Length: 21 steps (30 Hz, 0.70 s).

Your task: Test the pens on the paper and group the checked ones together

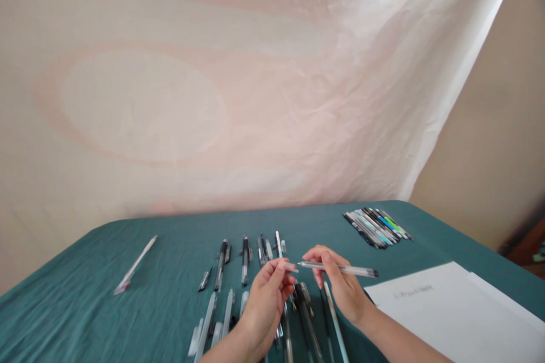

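My left hand (269, 290) pinches a small translucent pen cap (290, 267) between thumb and fingertips. A clear-barrelled pen (356, 271) lies almost level in my right hand (340, 289), gripped by thumb and fingers. Its bare tip points left at the cap, a small gap apart from it. Below and between my hands, several dark and clear pens (307, 317) lie on the green cloth, partly hidden by my wrists. More grey pens with loose caps (208, 320) lie left of my left forearm.
Several black pens (221, 264) with caps beside them form a row beyond my hands. One white pen (137, 264) lies alone at the left. A tight bundle of pens (377, 227) sits back right. White paper with scribbles (451, 317) covers the right side of the green-clothed table (170, 306).
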Available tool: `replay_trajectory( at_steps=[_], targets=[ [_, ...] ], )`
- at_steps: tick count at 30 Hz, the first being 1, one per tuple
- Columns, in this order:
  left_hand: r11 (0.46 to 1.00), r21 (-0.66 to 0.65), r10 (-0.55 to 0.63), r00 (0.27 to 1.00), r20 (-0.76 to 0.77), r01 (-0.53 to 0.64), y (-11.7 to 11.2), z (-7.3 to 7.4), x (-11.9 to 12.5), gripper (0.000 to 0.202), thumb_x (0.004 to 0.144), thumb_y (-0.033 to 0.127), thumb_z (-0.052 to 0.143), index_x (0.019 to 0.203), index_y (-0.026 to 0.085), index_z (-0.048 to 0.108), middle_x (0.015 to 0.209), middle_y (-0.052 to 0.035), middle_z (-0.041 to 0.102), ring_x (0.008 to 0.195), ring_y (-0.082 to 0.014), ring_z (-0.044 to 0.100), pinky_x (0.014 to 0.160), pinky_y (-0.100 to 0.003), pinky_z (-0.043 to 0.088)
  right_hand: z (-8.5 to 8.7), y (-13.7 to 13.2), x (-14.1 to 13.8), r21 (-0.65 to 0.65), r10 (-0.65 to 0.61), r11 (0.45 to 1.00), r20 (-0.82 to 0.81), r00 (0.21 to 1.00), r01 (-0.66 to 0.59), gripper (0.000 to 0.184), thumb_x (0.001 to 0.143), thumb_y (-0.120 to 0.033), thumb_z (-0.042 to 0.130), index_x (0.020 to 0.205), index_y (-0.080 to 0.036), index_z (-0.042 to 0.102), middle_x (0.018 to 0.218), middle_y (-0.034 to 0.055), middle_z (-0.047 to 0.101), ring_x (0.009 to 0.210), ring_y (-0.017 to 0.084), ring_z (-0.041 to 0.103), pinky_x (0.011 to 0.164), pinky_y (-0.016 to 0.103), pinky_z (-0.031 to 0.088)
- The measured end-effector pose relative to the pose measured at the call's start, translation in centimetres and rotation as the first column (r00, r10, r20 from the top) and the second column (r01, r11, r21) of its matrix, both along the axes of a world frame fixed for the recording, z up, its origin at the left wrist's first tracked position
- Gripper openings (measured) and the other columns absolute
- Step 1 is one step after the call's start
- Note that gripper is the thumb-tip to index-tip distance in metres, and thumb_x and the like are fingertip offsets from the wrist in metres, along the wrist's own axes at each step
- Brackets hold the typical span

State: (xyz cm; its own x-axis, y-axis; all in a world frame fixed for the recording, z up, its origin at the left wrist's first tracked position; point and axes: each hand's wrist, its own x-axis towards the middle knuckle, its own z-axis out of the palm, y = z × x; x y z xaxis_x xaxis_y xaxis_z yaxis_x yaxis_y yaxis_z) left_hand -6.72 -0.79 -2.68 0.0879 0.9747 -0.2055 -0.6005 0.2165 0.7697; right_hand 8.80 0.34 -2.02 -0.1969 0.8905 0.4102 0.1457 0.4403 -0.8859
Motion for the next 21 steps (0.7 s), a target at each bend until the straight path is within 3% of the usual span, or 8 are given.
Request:
replay_trajectory(
  at_steps=[5,14,21],
  targets=[
    [1.000,-0.029,0.005,1.000,0.016,-0.004,0.0,0.1,0.0,0.009,0.082,0.017,0.056,0.089,0.012,0.058,0.077,-0.0038,0.060,0.059,-0.0056,0.052,0.057,-0.016,0.045,-0.2,-0.2,-0.4,-0.061,0.021,0.998,-0.103,0.994,-0.027,0.034,0.092,-0.042,0.028,0.076,-0.019,0.046,0.059,-0.0035,0.044,0.050,0.010,0.043,0.050,0.023,0.038],
    [0.997,-0.020,-0.067,0.995,0.071,0.069,-0.7,0.7,0.3,0.009,0.081,0.018,0.056,0.088,0.012,0.055,0.073,-0.0045,0.062,0.061,-0.0084,0.055,0.060,-0.019,0.046,-0.9,-0.2,-0.6,-0.055,0.052,0.997,-0.078,0.996,-0.056,0.025,0.090,-0.038,0.038,0.078,-0.018,0.047,0.065,-0.0019,0.050,0.051,0.009,0.046,0.049,0.021,0.038],
    [0.981,0.119,-0.133,0.980,-0.146,0.151,-1.2,0.5,0.6,0.018,0.084,0.033,0.049,0.085,0.015,0.049,0.079,-0.0045,0.063,0.062,-0.0104,0.055,0.061,-0.023,0.041,-0.9,-0.5,-0.5,-0.005,0.028,1.000,-0.037,0.999,-0.028,0.024,0.089,-0.037,0.041,0.078,-0.017,0.049,0.061,-0.0034,0.048,0.050,0.008,0.045,0.049,0.020,0.037]
  ],
)
